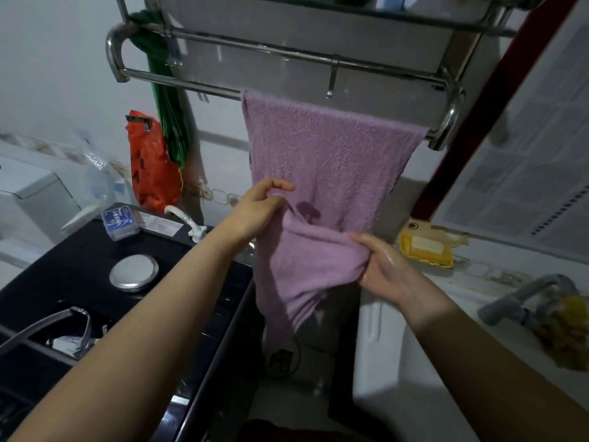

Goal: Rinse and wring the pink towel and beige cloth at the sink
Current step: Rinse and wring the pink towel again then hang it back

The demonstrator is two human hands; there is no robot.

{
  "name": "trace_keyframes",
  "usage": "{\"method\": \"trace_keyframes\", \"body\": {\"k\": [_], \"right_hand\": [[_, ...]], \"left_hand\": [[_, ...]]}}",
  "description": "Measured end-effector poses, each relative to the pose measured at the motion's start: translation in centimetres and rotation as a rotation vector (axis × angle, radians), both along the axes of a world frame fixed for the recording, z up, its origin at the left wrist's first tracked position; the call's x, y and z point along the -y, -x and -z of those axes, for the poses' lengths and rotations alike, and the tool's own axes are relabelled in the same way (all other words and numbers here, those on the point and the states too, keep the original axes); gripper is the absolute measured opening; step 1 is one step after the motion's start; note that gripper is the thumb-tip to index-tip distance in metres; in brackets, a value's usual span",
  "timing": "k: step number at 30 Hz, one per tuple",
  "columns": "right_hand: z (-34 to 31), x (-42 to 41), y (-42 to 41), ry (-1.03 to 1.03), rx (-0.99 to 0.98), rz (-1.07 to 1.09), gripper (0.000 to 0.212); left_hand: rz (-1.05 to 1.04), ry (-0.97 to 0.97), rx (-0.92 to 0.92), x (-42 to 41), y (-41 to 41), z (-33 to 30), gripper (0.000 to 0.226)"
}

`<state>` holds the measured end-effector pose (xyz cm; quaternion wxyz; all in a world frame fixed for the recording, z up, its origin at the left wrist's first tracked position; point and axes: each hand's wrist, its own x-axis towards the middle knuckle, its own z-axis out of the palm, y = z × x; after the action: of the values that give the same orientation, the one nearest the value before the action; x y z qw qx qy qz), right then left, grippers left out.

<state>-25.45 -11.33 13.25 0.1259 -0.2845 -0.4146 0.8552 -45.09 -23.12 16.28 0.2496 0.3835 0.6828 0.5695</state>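
The pink towel [325, 161] hangs over the lower bar of a steel wall rack [197, 84], its lower half lifted and bunched between my hands. My left hand [258, 208] pinches the towel's left edge between thumb and fingers. My right hand [382, 266] looks wet and grips the bunched lower part from the right. A white sink [424, 362] lies at the lower right with a grey tap [522, 301] above it. A yellowish cloth or scrubber [564, 333] is draped on the tap. I cannot tell whether it is the beige cloth.
A black appliance [105, 301] stands at the left with a round metal lid, a blue box [120, 223] and a white hose. An orange bag [153, 167] and green cord hang from the rack. A yellow soap dish [425, 247] sits on the ledge by the window.
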Motion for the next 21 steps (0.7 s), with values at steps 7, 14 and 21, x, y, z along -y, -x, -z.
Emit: {"method": "trace_keyframes", "body": {"k": [7,14,21], "right_hand": [[-1.9,1.1,0.6,-0.844,0.351,-0.588,0.051],[-8.4,-0.6,0.7,-0.848,0.279,-0.347,0.023],[-17.9,-1.3,0.2,-0.469,-0.345,0.108,0.045]], "left_hand": [[0.152,0.025,-0.071,-0.1,0.4,-2.0,0.023],[0.431,0.242,-0.235,0.7,0.7,-4.8,0.052],[-0.039,-0.248,-0.493,-2.7,1.0,-10.5,0.027]]}}
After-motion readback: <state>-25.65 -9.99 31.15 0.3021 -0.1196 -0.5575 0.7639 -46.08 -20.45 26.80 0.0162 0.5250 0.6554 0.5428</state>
